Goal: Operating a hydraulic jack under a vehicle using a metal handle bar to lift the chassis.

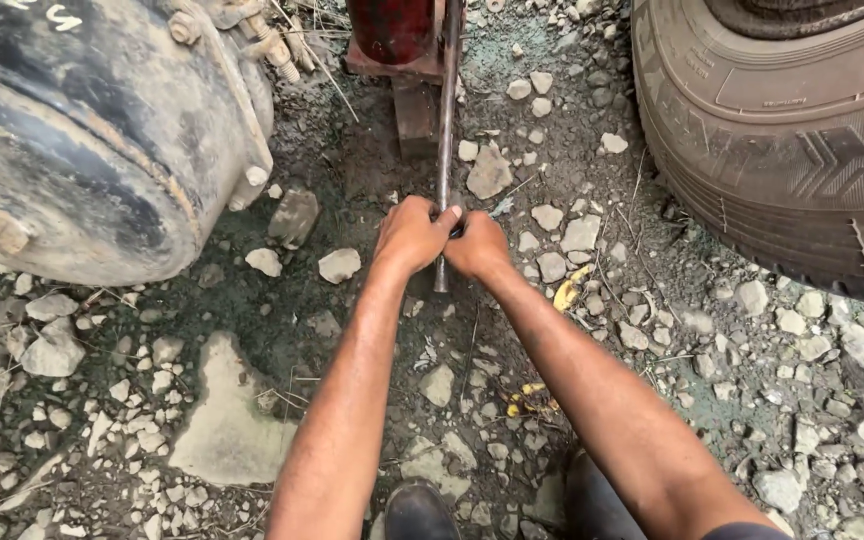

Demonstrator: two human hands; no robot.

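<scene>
Both hands, left [412, 233] and right [476, 246], are clenched together around the low end of the bar [445, 120], which runs up to the red jack [392, 28] (base on gravel). Drum [82, 130] and tyre [782, 130] flank it; lift progress cannot be judged.

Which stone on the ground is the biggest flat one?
The pale flat slab left of the left arm, low in the picture. It is far wider than the small stones scattered near the hands.
</scene>
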